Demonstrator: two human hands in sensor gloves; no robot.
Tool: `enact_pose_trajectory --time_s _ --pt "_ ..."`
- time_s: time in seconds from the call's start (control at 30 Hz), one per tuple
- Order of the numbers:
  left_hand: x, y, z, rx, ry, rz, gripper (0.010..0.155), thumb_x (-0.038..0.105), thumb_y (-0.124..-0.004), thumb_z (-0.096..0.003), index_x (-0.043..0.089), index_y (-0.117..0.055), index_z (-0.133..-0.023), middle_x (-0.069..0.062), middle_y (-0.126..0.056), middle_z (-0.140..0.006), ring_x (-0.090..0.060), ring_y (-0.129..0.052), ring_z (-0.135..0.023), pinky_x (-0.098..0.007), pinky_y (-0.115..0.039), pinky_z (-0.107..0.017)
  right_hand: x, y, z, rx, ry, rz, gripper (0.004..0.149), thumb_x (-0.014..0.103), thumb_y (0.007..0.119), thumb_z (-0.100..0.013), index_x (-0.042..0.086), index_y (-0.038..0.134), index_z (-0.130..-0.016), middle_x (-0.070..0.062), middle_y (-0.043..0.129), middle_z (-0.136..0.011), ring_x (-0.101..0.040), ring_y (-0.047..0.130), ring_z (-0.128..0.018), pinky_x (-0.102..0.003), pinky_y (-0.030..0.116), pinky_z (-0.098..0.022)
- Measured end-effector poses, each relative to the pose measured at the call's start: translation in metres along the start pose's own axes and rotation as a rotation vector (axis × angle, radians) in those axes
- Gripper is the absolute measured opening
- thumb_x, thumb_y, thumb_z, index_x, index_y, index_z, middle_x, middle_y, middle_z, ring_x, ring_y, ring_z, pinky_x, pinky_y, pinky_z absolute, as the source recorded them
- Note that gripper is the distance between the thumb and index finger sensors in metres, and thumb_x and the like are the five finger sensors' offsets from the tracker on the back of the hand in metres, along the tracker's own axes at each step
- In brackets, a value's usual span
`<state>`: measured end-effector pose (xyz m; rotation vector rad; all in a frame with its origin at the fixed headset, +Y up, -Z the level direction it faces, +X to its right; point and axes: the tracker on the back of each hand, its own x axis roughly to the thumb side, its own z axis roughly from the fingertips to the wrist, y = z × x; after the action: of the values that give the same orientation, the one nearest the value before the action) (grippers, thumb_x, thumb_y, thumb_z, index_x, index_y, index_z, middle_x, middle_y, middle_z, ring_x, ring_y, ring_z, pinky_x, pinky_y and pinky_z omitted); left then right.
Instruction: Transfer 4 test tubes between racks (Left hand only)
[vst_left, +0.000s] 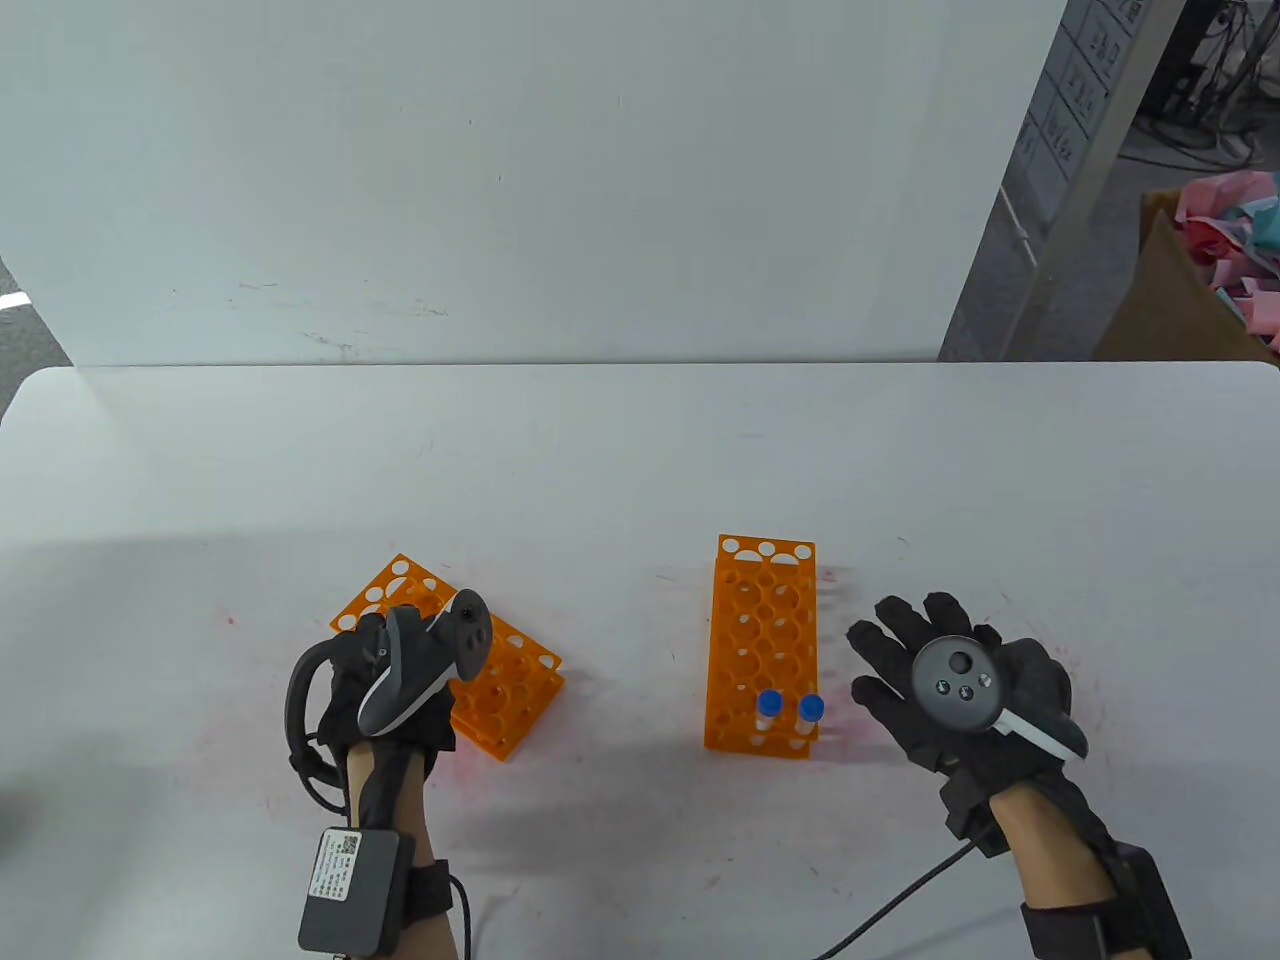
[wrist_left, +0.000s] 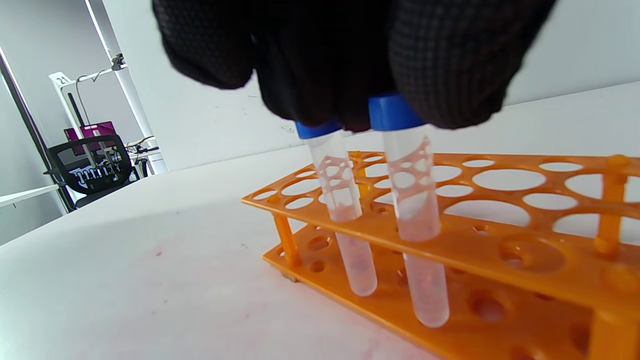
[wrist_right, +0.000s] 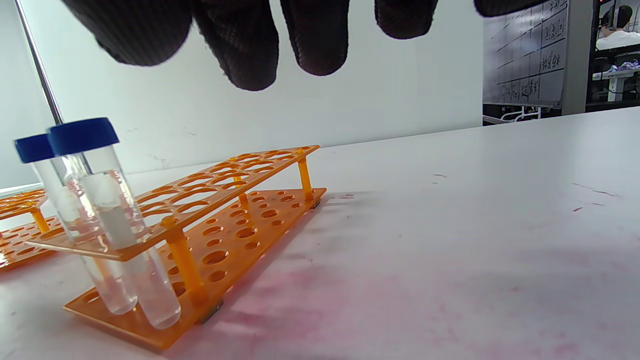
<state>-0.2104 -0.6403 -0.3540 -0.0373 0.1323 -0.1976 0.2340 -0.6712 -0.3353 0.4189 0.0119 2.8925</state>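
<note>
The left hand (wrist_left: 350, 55) grips two tubes (wrist_left: 415, 200) seated in the left rack (vst_left: 500, 690) (two more wait in the right rack (vst_left: 760, 640)); next, I judge, release them, while the right hand (vst_left: 960, 690) rests open on the worktop (vst_left: 640, 450).

Two orange racks stood on the desk (vst_left: 640, 450): the left rack (vst_left: 500, 690) at an angle and the right rack (vst_left: 762, 640) lying straight. Four blue-capped test tubes showed in all. Two of them, the first left tube (wrist_left: 345, 200) and the second left tube (wrist_left: 415, 200), sat in holes of the left rack. The other two, the first right tube (vst_left: 768, 712) and the second right tube (vst_left: 810, 716), stood side by side in the near end of the right rack. Two gloved hands were there, the left hand (vst_left: 395, 690) and the right hand (vst_left: 960, 690), each with one tracker strapped to its back.
</note>
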Motion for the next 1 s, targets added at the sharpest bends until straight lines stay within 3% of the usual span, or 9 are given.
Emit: enact_pose_trajectory --time_s 0.27,0.77,1.0 --pt "-0.006 0.004 0.003 0.015 -0.006 0.065 0.050 0.038 -0.086 -0.0444 0.032 -0.079 -0.093 -0.001 -0.086 -0.095 -0.026 -0.092 -0.078 -0.054 -0.076 -0.064 0.000 0.000 0.000 -0.003 -0.001 -0.004 0.060 0.053 0.059 -0.054 0.027 0.055 -0.107 -0.011 0.045 -0.120 -0.055 0.034 -0.103 -0.079 0.037 -0.065" --pt "-0.009 0.032 0.017 0.167 -0.004 0.109 0.046 0.039 -0.080 -0.0479 0.031 -0.079 -0.094 -0.004 -0.084 -0.097 -0.029 -0.090 -0.079 -0.054 -0.075 -0.065 0.000 0.000 -0.001 -0.002 -0.004 -0.003 0.059 0.053 0.059 -0.054 0.027 0.055 -0.107 -0.011 0.045 -0.120 -0.055 0.035 -0.103 -0.079 0.038 -0.065" --pt "0.001 0.039 0.019 0.210 -0.060 0.157 0.045 0.038 -0.080 -0.0484 0.030 -0.079 -0.093 -0.005 -0.084 -0.096 -0.029 -0.090 -0.078 -0.055 -0.075 -0.064 0.000 0.000 -0.001 0.003 -0.003 -0.001 0.059 0.054 0.059 -0.054 0.027 0.055 -0.107 -0.011 0.045 -0.120 -0.055 0.035 -0.103 -0.079 0.038 -0.066"
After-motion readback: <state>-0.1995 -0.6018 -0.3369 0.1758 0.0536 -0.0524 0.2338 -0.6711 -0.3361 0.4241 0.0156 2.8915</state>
